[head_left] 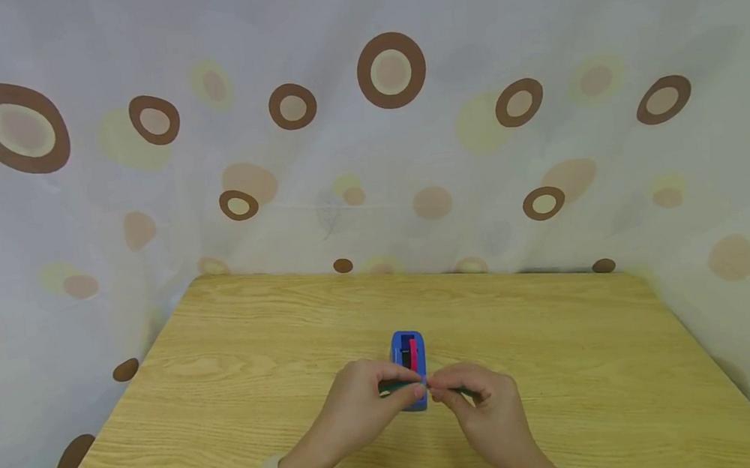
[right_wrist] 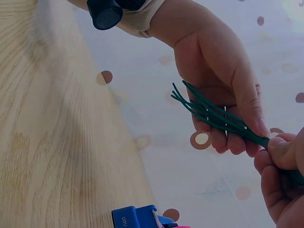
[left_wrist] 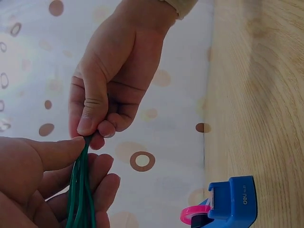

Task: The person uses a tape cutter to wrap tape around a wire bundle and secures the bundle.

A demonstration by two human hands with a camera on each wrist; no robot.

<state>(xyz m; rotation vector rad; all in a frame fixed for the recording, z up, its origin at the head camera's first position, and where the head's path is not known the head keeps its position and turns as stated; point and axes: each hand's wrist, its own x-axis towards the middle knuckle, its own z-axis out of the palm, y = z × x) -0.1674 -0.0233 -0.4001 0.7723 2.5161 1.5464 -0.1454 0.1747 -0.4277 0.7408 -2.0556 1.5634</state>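
Observation:
A bundle of thin green strands (right_wrist: 216, 116) is stretched between the two hands, which meet close together above the table. My left hand (head_left: 367, 399) pinches it between thumb and fingers, and its loose ends fan out across that palm in the right wrist view. From the other side, my right hand (head_left: 489, 404) grips the bundle right beside the left fingertips. In the left wrist view the green strands (left_wrist: 80, 194) run down past the left fingers. Just beyond the hands stands a blue tape dispenser (head_left: 397, 352) with a pink roll (left_wrist: 194, 213), partly hidden by them in the head view.
The wooden table (head_left: 256, 336) extends to both sides of the hands. A pale curtain-like sheet (head_left: 339, 147) with brown and beige spots hangs behind and along the table's sides. A black device (right_wrist: 105, 14) sits by the left sleeve.

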